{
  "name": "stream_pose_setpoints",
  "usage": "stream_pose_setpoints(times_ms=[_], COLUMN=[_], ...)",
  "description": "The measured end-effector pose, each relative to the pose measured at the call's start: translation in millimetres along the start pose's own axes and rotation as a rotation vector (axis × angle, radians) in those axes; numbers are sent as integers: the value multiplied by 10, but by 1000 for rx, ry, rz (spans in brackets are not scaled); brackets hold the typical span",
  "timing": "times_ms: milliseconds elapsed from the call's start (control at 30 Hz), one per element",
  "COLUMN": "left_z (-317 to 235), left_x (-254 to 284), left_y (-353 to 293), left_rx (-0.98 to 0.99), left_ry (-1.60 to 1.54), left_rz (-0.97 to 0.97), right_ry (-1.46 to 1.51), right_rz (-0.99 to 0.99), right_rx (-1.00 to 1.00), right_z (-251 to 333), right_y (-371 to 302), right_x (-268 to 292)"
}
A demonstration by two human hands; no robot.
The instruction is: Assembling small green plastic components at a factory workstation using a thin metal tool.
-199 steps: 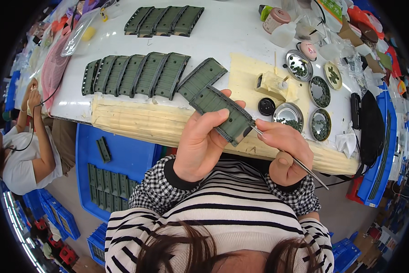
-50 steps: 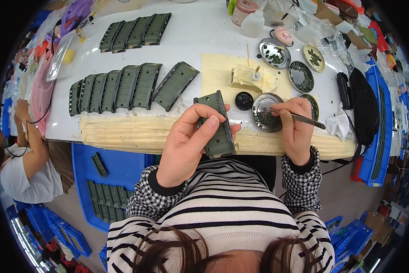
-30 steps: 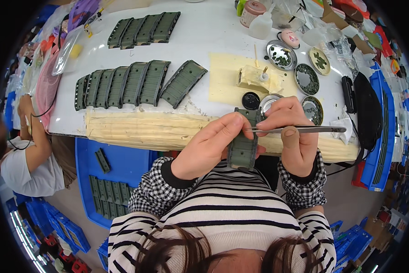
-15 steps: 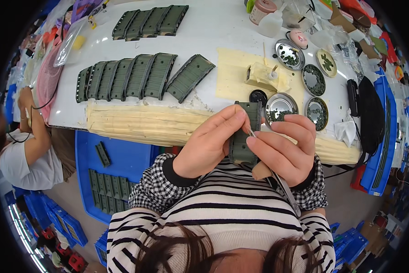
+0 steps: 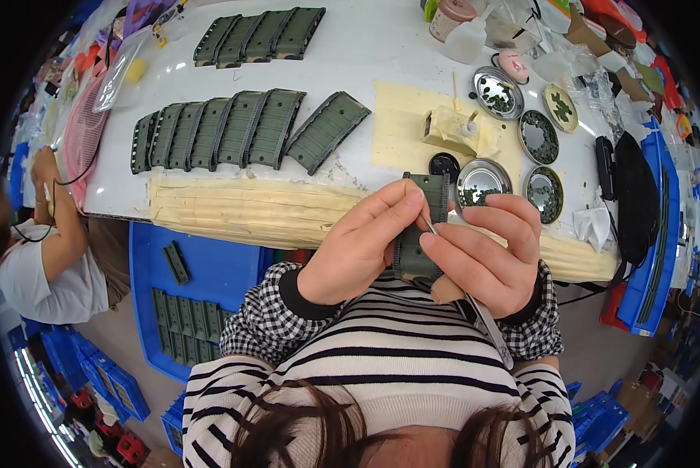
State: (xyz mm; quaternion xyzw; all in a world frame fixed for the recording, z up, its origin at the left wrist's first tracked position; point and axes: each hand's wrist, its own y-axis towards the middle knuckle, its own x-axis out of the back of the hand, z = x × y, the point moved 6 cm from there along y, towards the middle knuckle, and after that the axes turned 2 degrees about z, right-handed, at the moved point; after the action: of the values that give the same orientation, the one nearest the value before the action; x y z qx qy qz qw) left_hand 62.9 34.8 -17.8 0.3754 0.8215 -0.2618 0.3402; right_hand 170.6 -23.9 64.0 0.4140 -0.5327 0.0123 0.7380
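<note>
Between my two hands, in front of my chest, is a dark green ribbed plastic panel [image 5: 428, 187]. My left hand [image 5: 358, 246] is closed on its left side, with thumb and forefinger pinched together over its surface. My right hand [image 5: 490, 253] grips metal tweezers [image 5: 486, 331]; their broad end sticks out below the palm, and their fine tip meets my left fingertips. Any small part at that tip is too small to make out. Just beyond the panel stand a round metal dish [image 5: 482, 165] of small dark green pieces and a black round lid [image 5: 443, 165].
Similar panels lie in a back row [image 5: 260, 37] and a middle row [image 5: 217, 131], with one slanted panel [image 5: 328, 132] beside them. A tape-covered block [image 5: 451, 132] and more dishes [image 5: 549, 160] stand right. Below left is a blue bin [image 5: 202, 261]; a person [image 5: 54, 257] sits beyond it.
The tweezers have tilted slightly, their broad end more exposed below my right hand. Both hands keep nearly the same place at the panel.
</note>
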Motion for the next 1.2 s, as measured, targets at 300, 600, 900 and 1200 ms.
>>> stream_pose_setpoints(times_ms=[300, 600, 900, 1200], left_z=[27, 14, -290, -334], left_x=[66, 16, 67, 124], left_y=[-5, -13, -132, -136], left_rx=[16, 36, -220, -321], left_ry=[74, -42, 124, 160], left_rz=[-12, 15, -95, -175], right_ry=[-5, 195, 656, 382], right_rz=[-2, -34, -215, -119], right_rx=[19, -61, -775, -724], right_z=[-6, -117, -703, -711], right_y=[0, 30, -419, -355], right_x=[3, 53, -392, -488])
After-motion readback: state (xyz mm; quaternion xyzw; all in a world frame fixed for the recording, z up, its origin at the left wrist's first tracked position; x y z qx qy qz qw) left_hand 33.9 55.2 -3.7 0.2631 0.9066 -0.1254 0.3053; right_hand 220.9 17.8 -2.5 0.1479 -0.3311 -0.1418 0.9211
